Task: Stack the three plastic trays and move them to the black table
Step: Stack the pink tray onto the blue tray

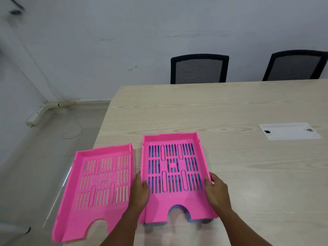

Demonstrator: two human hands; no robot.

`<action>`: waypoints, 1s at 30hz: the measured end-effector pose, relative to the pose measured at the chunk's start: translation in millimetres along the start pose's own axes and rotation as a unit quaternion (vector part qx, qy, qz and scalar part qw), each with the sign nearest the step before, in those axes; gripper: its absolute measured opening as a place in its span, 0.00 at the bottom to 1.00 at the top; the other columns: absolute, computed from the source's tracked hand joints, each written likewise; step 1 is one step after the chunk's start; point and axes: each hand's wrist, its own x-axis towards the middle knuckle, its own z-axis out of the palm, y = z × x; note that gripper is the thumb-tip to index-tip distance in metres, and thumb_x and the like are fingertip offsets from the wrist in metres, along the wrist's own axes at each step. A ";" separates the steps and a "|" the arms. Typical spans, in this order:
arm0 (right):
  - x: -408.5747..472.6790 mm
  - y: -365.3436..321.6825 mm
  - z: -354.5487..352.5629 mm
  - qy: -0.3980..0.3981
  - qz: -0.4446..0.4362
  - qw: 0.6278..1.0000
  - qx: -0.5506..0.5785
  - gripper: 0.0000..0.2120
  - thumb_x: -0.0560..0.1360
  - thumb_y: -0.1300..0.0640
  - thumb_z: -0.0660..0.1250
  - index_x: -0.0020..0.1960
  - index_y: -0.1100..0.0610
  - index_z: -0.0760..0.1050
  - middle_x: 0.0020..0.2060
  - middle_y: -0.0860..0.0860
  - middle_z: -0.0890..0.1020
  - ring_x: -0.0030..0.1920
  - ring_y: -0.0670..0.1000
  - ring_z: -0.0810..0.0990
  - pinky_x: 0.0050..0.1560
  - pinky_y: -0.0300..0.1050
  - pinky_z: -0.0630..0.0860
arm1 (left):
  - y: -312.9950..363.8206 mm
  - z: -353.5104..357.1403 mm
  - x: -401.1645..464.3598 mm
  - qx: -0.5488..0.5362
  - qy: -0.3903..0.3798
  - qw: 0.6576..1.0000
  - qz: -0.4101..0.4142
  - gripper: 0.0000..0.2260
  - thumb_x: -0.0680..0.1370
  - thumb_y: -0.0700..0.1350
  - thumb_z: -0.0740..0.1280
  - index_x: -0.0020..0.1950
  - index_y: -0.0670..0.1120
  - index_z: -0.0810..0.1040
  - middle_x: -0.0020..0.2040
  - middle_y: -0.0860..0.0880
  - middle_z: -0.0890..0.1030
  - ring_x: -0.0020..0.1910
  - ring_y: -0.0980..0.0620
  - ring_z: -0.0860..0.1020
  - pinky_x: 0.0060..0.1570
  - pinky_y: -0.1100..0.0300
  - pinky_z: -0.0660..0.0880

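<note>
A pink slotted tray point(173, 139) sits nested on a blue tray point(188, 221), whose edge shows under its front and through its slots. My left hand point(141, 189) grips the left wall of this pink tray and my right hand point(215, 189) grips its right wall. A second pink tray point(71, 201) lies alone to the left, overhanging the corner of the light wooden table point(230, 107). No black table is in view.
Two black mesh chairs point(198, 69) point(295, 65) stand at the table's far side. A white cable cover plate point(289, 131) is set into the tabletop at right. Bare floor, a white wall conduit point(44, 110) and a loose wire lie to the left.
</note>
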 end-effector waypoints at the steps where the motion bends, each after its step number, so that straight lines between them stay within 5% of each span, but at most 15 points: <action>1: 1.4 -0.1 -1.8 0.007 -0.004 1.000 -0.010 0.13 0.81 0.57 0.59 0.61 0.56 0.79 0.45 0.53 0.84 0.42 0.50 0.81 0.42 0.45 0.75 | 2.0 3.9 0.1 -0.005 0.006 1.000 -0.001 0.22 0.83 0.40 0.55 0.77 0.47 0.60 0.66 0.42 0.77 0.47 0.51 0.81 0.47 0.51 0.81; 4: 4.6 2.0 -6.6 0.023 -0.002 0.999 -0.034 0.14 0.82 0.59 0.57 0.61 0.59 0.78 0.44 0.55 0.83 0.44 0.57 0.80 0.46 0.48 0.75 | 5.2 12.3 -0.5 0.018 0.018 1.000 -0.004 0.23 0.83 0.50 0.57 0.77 0.49 0.60 0.73 0.43 0.71 0.64 0.43 0.76 0.66 0.43 0.73; 6: 5.7 4.3 -9.9 0.029 0.002 0.999 -0.046 0.14 0.82 0.59 0.57 0.60 0.60 0.78 0.42 0.54 0.81 0.42 0.56 0.79 0.45 0.47 0.74 | 3.4 16.4 -0.6 0.029 0.013 0.999 -0.007 0.24 0.83 0.54 0.56 0.78 0.49 0.59 0.74 0.44 0.70 0.69 0.41 0.72 0.70 0.42 0.68; 10: 3.3 2.8 -8.7 0.046 0.001 0.997 -0.056 0.11 0.81 0.60 0.58 0.57 0.61 0.77 0.46 0.57 0.83 0.46 0.58 0.82 0.51 0.56 0.80 | 1.4 15.4 2.8 0.012 -0.013 1.000 0.006 0.22 0.83 0.53 0.55 0.77 0.49 0.62 0.70 0.44 0.75 0.66 0.43 0.76 0.67 0.40 0.71; 13: 2.6 -6.0 -4.6 0.080 -0.017 0.994 -0.076 0.15 0.79 0.62 0.61 0.64 0.63 0.74 0.56 0.59 0.80 0.57 0.59 0.79 0.59 0.57 0.77 | 5.7 10.4 5.4 -0.017 -0.016 0.999 0.030 0.20 0.84 0.48 0.56 0.75 0.47 0.65 0.69 0.44 0.76 0.66 0.44 0.76 0.67 0.42 0.72; 19: 9.7 -37.9 6.6 0.094 -0.123 0.983 -0.100 0.18 0.76 0.66 0.63 0.66 0.64 0.72 0.59 0.60 0.78 0.61 0.59 0.75 0.60 0.55 0.75 | 6.4 -14.5 12.6 -0.034 0.031 0.997 0.066 0.19 0.83 0.43 0.60 0.74 0.46 0.67 0.72 0.44 0.73 0.71 0.46 0.71 0.64 0.58 0.67; 26: 3.5 -78.9 62.7 0.024 -0.180 0.980 -0.082 0.18 0.78 0.66 0.65 0.67 0.66 0.74 0.62 0.62 0.79 0.65 0.61 0.76 0.67 0.46 0.67 | -10.5 -65.2 11.0 -0.045 0.083 0.993 0.070 0.17 0.82 0.41 0.61 0.71 0.45 0.71 0.69 0.43 0.76 0.68 0.49 0.74 0.65 0.59 0.68; 30: -16.6 -101.0 107.5 -0.041 -0.223 0.972 -0.068 0.18 0.79 0.65 0.63 0.68 0.65 0.74 0.64 0.60 0.79 0.66 0.59 0.75 0.71 0.51 0.68 | -31.3 -99.1 4.4 -0.033 0.116 0.991 0.056 0.17 0.82 0.42 0.60 0.72 0.46 0.71 0.70 0.45 0.76 0.69 0.48 0.73 0.68 0.55 0.68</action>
